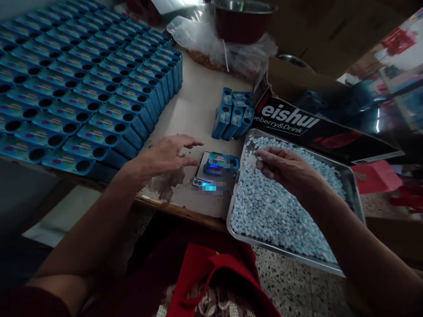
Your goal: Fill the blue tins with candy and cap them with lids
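Observation:
A blue box (216, 166) with a round dark hole in its top stands on a small digital scale (198, 181), whose display glows blue. Just left of the scale is my left hand (167, 155), its fingers and thumb apart and holding nothing. My right hand (280, 164) is over the left part of a metal tray (236, 234) full of small white and pale blue tablets (271, 211). Its thumb and fingers are pinched together; whatever is between them is too small to make out.
Rows of upright blue boxes (89, 88) cover the left of the table. Several more boxes (233, 116) stand behind the scale, beside a black printed carton (317, 125). A plastic bag (194, 35) and a red bowl (241, 24) are at the back. A red container (375, 176) is right of the tray.

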Available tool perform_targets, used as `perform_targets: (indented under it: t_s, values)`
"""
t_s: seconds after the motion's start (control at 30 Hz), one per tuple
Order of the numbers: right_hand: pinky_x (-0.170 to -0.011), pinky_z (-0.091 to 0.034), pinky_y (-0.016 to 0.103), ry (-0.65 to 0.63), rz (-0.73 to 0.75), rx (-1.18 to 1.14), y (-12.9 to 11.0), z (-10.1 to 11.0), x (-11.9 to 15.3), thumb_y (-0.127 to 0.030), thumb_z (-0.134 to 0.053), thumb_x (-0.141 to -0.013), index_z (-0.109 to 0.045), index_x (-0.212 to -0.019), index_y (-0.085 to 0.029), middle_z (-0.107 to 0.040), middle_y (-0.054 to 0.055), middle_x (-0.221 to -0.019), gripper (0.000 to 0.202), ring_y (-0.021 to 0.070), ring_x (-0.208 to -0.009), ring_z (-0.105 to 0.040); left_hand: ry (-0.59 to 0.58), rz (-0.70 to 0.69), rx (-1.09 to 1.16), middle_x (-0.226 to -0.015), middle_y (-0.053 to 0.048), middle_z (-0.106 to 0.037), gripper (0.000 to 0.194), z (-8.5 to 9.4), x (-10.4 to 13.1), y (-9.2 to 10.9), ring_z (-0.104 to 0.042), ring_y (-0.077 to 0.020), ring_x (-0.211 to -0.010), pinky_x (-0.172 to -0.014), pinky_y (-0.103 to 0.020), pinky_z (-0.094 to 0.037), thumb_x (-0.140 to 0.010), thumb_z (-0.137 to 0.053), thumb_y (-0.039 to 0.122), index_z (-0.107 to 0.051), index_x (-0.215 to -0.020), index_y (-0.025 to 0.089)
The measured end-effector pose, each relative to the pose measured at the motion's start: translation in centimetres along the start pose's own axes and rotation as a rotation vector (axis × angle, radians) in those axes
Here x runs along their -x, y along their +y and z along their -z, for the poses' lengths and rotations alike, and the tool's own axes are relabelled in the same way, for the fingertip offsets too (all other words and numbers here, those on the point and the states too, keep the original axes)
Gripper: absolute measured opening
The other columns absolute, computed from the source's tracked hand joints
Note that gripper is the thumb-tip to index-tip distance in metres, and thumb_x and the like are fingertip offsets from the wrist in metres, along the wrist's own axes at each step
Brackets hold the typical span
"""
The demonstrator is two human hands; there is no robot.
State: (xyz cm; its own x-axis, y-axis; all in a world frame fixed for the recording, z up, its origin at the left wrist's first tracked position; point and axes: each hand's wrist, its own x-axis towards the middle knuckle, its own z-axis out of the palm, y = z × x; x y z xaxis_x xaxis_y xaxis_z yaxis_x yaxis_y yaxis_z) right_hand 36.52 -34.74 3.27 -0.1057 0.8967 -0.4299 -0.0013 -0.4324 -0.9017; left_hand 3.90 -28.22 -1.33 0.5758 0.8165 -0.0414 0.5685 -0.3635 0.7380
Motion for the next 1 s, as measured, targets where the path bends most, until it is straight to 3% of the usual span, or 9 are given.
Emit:
perform_targets:
  t_s: [0.23, 0.4, 0.57, 0.73, 1.0]
  values:
    - [-0.044, -0.026, 0.020, -0.089, 0.117, 0.149, -0.7, -3.0, -1.5, -0.044, -0.079, -0.083, -0.064, -0.082, -0.018, -0.050, -0.006, -0.061, 0.030, 0.0056, -0.049, -0.037, -0.032, -0.072, 0.060, -0.142, -0.006, -0.063, 0.066, -1.5, -0.3, 0.3, -0.060, -0.0258, -0.127, -0.110, -0.037, -0.046, -0.081, -0.075, 0.048, -0.058, -0.141, 0.027]
    - [-0.056, -0.034, 0.024, -0.079, 0.313, 0.610, -0.8, -4.7, -2.1, -0.044, -0.076, -0.083, -0.069, -0.083, -0.017, -0.058, -0.002, -0.069, 0.028, 0.0102, -0.062, -0.047, -0.016, -0.039, 0.055, -0.140, -0.005, -0.064, 0.064, -1.5, 0.4, 0.4, -0.061, -0.0264, -0.124, -0.106, -0.037, -0.049, -0.081, -0.075, 0.047, -0.060, -0.139, 0.027]
    - [-0.059, -0.037, 0.026, 0.010, 0.360, 0.714, -1.3, -4.4, -2.0, -0.034, -0.064, -0.088, -0.071, -0.094, -0.017, -0.062, 0.000, -0.074, 0.020, 0.0121, -0.064, -0.050, -0.023, -0.046, 0.038, -0.140, -0.004, -0.064, 0.062, -1.3, 0.4, -0.1, -0.061, -0.0255, -0.124, -0.106, -0.036, -0.049, -0.082, -0.074, 0.048, -0.060, -0.139, 0.028]
    - [-0.065, -0.045, 0.026, -0.056, 0.430, 0.812, -2.6, -4.2, -1.8, -0.012, -0.052, -0.083, -0.072, -0.092, -0.018, -0.068, 0.002, -0.082, 0.023, 0.0129, -0.070, -0.058, -0.006, -0.070, -0.021, -0.136, -0.005, -0.066, 0.061, -1.3, -0.5, -0.1, -0.063, -0.0255, -0.120, -0.106, -0.038, -0.049, -0.083, -0.072, 0.050, -0.060, -0.139, 0.027]
    - [-0.058, -0.046, 0.027, -0.031, 0.469, 0.902, -3.9, -4.1, -1.7, -0.020, -0.065, -0.084, -0.071, -0.093, -0.019, -0.067, 0.001, -0.070, 0.011, 0.0151, -0.062, -0.062, 0.027, -0.062, -0.088, -0.132, -0.005, -0.067, 0.060, -0.8, 0.0, -1.6, -0.064, -0.0246, -0.116, -0.100, -0.035, -0.051, -0.082, -0.073, 0.047, -0.061, -0.138, 0.028]
